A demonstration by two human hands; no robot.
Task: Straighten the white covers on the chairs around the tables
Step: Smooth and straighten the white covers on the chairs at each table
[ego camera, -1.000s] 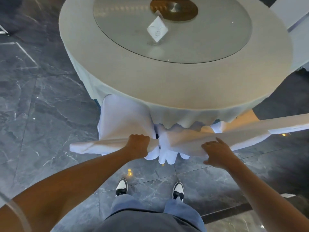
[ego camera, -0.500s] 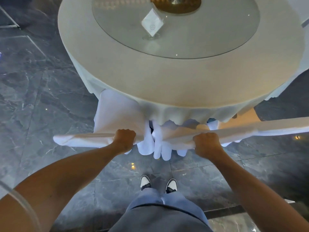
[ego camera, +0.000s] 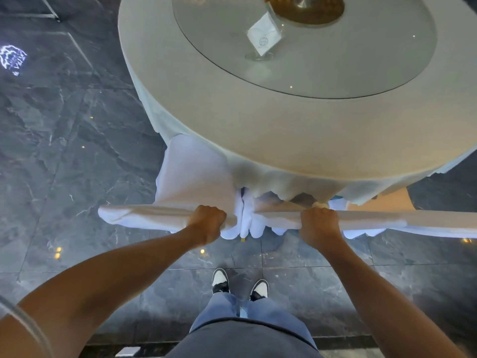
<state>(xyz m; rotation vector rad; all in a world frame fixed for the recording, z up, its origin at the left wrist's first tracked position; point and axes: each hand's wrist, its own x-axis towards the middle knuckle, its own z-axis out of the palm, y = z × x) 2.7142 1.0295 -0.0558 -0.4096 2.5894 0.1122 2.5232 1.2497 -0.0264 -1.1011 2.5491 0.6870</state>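
Both hands' fingers curl round white covers (ego camera: 165,215), bunched along the chair tops.

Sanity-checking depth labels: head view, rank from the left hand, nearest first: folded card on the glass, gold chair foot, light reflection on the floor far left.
From the left hand:
1. Gold chair foot, just to its right, below the covers.
2. Folded card, up on the table's glass.
3. Light reflection, far left on the floor.

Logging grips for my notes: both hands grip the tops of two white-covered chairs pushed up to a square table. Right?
Not quite: the table is round, as the head view shows. The left hand and right hand do grip the tops of the two white chair covers.
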